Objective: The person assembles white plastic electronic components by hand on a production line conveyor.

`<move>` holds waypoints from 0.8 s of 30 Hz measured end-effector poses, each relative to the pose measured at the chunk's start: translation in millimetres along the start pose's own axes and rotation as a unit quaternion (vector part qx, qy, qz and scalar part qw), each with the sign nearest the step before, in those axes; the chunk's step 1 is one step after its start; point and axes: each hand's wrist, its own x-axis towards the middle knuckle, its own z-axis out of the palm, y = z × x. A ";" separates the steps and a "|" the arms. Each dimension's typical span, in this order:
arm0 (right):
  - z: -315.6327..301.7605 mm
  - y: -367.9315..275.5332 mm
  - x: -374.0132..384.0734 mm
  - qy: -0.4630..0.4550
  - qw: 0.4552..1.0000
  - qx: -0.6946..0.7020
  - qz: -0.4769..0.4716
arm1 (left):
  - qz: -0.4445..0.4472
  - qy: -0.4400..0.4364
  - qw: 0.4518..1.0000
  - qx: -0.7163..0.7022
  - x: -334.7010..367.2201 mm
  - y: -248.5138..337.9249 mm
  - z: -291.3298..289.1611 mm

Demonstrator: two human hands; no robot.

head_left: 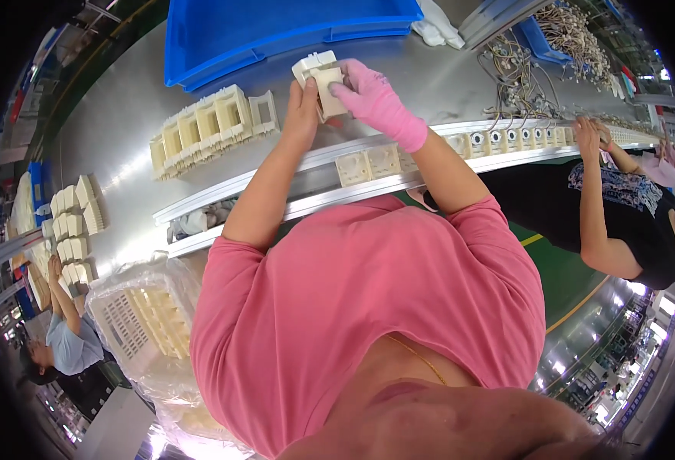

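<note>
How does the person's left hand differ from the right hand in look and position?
The left hand is bare, while the right hand wears a pink glove. The left hand is at the left side of the cream plastic part; the right hand is at its right side. Both hands hold this part.

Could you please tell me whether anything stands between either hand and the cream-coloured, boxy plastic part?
Nothing visible stands in the way: the bare left hand and the right hand both appear to touch the cream-coloured, boxy plastic part, the right through its pink, grey-tipped glove.
</note>
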 end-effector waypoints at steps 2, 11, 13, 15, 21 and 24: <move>15.0 1.2 -4.4 0.054 0.993 -0.067 -0.081 | 0.046 0.008 0.998 0.029 6.6 -13.1 -9.6; 15.4 -2.6 -17.6 0.088 0.980 -0.117 -0.133 | 0.155 -0.020 0.981 0.113 0.9 -12.0 -7.1; 13.0 -3.8 -17.4 0.065 0.984 -0.124 -0.111 | 0.157 -0.026 0.981 0.108 1.9 -14.4 -7.4; 10.3 -6.5 -18.6 0.044 0.989 -0.109 -0.090 | 0.105 -0.038 0.994 0.011 2.2 -15.0 -5.5; -15.3 -38.9 -16.6 -0.136 0.990 0.046 0.019 | -0.029 -0.106 0.993 -0.051 -1.9 -6.9 -10.9; -29.7 -34.2 -8.2 0.003 0.991 -0.040 -0.126 | -0.042 -0.155 0.986 -0.053 -6.7 2.0 -13.7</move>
